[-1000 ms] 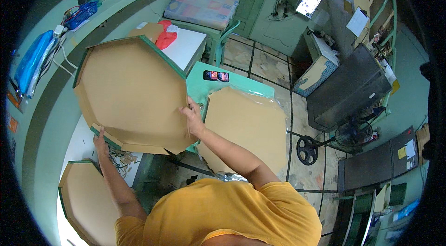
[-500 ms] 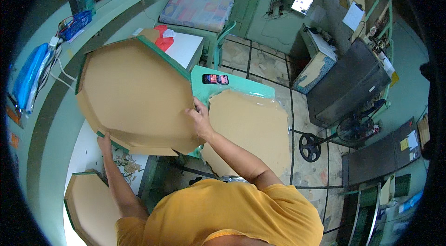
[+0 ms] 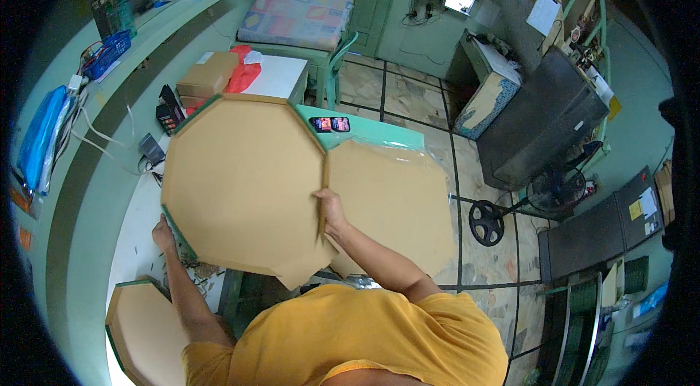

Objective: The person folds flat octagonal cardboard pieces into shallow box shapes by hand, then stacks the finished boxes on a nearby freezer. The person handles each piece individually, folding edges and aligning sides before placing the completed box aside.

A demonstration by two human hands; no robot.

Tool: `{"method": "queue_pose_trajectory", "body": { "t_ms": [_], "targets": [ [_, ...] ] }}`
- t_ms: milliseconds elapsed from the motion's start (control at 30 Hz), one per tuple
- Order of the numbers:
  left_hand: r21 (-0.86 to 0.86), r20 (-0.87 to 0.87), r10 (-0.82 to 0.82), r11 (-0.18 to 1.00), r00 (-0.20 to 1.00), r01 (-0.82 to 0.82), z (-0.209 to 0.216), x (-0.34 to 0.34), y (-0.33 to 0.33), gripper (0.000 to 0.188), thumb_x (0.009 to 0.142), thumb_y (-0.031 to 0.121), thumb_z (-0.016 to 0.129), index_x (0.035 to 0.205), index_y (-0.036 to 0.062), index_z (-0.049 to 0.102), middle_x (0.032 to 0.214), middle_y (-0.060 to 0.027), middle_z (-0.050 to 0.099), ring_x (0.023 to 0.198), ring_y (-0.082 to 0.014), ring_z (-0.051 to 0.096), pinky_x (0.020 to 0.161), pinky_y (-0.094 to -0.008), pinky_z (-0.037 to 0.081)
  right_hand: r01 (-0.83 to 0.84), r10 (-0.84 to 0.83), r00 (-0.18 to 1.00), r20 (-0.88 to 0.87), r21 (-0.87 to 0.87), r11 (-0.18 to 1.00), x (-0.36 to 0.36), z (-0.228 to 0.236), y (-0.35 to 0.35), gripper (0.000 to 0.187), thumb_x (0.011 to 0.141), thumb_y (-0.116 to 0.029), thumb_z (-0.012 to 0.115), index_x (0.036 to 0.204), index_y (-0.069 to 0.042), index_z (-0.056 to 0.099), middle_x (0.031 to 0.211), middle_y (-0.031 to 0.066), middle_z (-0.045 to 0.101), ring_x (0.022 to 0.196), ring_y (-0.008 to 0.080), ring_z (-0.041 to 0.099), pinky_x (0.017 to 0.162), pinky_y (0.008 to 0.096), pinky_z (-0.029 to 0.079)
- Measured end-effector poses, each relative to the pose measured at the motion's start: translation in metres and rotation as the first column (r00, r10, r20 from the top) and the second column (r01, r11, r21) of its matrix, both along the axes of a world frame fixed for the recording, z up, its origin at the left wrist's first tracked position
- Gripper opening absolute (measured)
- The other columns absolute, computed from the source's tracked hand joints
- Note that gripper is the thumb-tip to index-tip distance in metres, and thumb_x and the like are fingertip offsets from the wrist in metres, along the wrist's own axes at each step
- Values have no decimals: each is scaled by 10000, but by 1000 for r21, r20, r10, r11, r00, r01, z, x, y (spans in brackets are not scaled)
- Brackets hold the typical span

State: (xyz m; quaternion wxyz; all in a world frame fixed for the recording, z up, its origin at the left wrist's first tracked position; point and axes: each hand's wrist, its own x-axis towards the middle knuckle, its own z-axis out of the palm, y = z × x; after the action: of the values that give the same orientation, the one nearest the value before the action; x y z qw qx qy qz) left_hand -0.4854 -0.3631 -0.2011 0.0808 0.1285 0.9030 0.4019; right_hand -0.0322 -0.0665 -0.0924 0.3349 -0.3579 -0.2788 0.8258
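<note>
An octagonal cardboard tray (image 3: 244, 182) with low folded walls and green strips on some edges lies before me, left of centre. My left hand (image 3: 164, 235) grips its lower left edge beside a green strip. At the right wall, my right hand (image 3: 332, 212) holds the cardboard with the thumb on the inner side; some of its fingers are hidden. A flap at the tray's near right corner sticks out. To the right, partly under the tray, is a flat cardboard sheet (image 3: 390, 204) with cut corners.
Another green-edged cardboard tray (image 3: 149, 335) sits at lower left. Small loose pieces (image 3: 211, 280) are scattered on the white table (image 3: 135, 258). Two phones (image 3: 329, 124) lie on the green tabletop (image 3: 379, 137). A brown box (image 3: 208, 74) stands behind; a fan (image 3: 558, 196) stands right.
The tray has come down from a tilted, raised position to a flatter one and shifted right, uncovering the box behind. Both hands stay on it; the right-hand wall now stands up.
</note>
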Motion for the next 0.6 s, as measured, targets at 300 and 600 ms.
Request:
{"method": "queue_pose_trajectory", "body": {
  "t_ms": [300,600],
  "targets": [
    [-65,-551,-52,998,833,19,63,105,72,324,799,187,707,1099,91,634,1136,-141,608,1084,-304,550,938,-416,432,605,-601,794,86,-33,795,250,-88,51,229,706,-284,587,817,-91,533,790,80,545,751,253,541,756,389,483],
    [-34,-354,-923,172,149,984,63,418,244,275,779,167,669,1027,47,672,1187,-140,610,1172,-319,526,1013,-451,380,-89,-879,3,478,875,476,358,-128,12,482,775,-100,593,1235,17,511,1177,225,546,1100,353,525,957,474,407]
  ]
}}
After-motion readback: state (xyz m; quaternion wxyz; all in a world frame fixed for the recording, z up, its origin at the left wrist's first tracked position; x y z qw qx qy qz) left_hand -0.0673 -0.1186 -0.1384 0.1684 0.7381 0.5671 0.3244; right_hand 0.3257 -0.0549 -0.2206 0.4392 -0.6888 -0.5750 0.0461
